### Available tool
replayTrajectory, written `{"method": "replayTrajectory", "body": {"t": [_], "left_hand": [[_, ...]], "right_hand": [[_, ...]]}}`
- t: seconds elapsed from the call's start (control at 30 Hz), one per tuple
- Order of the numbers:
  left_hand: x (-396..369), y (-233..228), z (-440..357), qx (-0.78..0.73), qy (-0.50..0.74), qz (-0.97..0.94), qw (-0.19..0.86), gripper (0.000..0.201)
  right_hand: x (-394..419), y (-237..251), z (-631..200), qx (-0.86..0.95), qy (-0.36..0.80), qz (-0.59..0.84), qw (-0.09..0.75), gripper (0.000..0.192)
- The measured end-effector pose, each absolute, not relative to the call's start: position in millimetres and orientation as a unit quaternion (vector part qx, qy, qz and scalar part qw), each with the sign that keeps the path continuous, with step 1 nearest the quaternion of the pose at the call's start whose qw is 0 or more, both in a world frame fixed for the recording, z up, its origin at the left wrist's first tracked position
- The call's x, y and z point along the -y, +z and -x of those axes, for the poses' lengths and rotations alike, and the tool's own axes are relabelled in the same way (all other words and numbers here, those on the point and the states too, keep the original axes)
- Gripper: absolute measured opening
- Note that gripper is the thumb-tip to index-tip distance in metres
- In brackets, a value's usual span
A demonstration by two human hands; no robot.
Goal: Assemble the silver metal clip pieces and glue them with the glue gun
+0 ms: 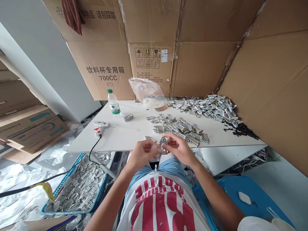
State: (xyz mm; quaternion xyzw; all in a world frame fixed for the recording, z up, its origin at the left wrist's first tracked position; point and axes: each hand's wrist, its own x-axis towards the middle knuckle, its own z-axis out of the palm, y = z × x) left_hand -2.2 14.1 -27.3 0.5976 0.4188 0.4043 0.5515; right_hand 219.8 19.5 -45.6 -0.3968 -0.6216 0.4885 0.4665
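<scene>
The left hand [141, 153] and right hand [179, 148] cover most of the small metal clip [163, 141] between them, so how the fingertips sit on it cannot be told; whether each grip closes fully on it is unclear. The heaps of metal clips [204, 107] on the counter [125, 134] are too small to make out singly. The blue basket [72, 210] is cut off partly by the left forearm. The label on the water bottle [114, 104] is too small to read. The black bits [240, 130] near the cardboard cannot be identified.
</scene>
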Motion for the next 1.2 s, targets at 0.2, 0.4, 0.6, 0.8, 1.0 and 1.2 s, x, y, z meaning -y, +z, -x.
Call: {"method": "replayTrajectory", "body": {"t": [0.2,0.4,0.6,0.8,1.0,1.2], "left_hand": [[-12,-24,1,-0.432,0.406,-0.591,0.547,0.032],[-14,-29,3,-0.446,0.415,-0.591,0.528,0.034],[-14,-26,3,-0.439,0.433,-0.576,0.537,0.036],[-13,-27,4,-0.435,0.443,-0.583,0.524,0.036],[-14,-26,4,-0.446,0.447,-0.594,0.498,0.037],[-14,-26,3,-0.469,0.436,-0.619,0.455,0.040]], "right_hand": [[-9,-44,-210,0.610,0.521,0.369,0.469,0.039],[-7,-47,-208,0.610,0.513,0.358,0.486,0.038],[-5,-48,-206,0.618,0.503,0.350,0.493,0.036],[-2,-47,-203,0.628,0.492,0.341,0.498,0.031],[1,-53,-193,0.622,0.466,0.351,0.522,0.029],[-1,-62,-182,0.611,0.404,0.387,0.560,0.024]]}}
